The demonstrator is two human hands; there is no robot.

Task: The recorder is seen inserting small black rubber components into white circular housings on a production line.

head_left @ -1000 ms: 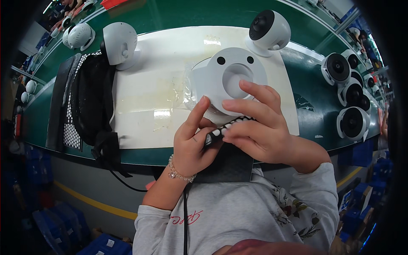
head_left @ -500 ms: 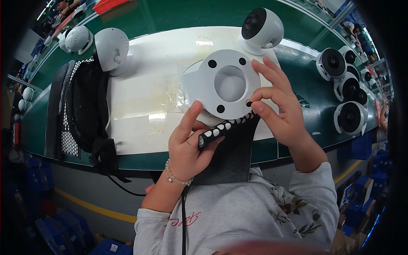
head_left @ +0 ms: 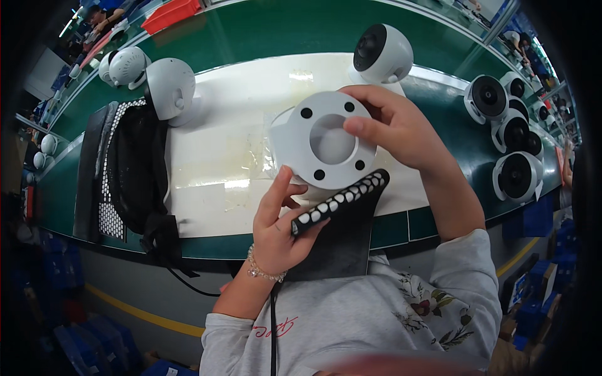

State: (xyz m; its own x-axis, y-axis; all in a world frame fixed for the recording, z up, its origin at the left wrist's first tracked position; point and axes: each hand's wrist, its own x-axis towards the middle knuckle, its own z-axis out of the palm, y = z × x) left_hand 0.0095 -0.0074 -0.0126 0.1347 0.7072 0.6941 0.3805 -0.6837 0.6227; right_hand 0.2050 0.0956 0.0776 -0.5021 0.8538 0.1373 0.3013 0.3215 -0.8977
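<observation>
A white camera with its round base [head_left: 300, 147] turned up is above the table. Several black round pads sit around the hollow in the middle of that base. My right hand [head_left: 398, 128] grips the base at its upper right rim, thumb over the face and fingers behind. In my left hand [head_left: 279, 235] is a bent black sheet with rows of white circles [head_left: 342, 203], pinched between the fingers. The left index finger and thumb side reach up to the lower left edge of the base. The camera's head is hidden under the base.
A white mat [head_left: 210, 156] covers the green table. Finished-looking white cameras stand at the far left [head_left: 170, 94], the back [head_left: 385, 53] and the right [head_left: 489, 97]. Black folded material with a strap [head_left: 138, 169] lies at the left, and a red tray [head_left: 169, 15] stands far back.
My right hand has left the pad at the base's lower right and moved up to grip the rim. The base sits slightly lower in view; the left hand still holds the sheet.
</observation>
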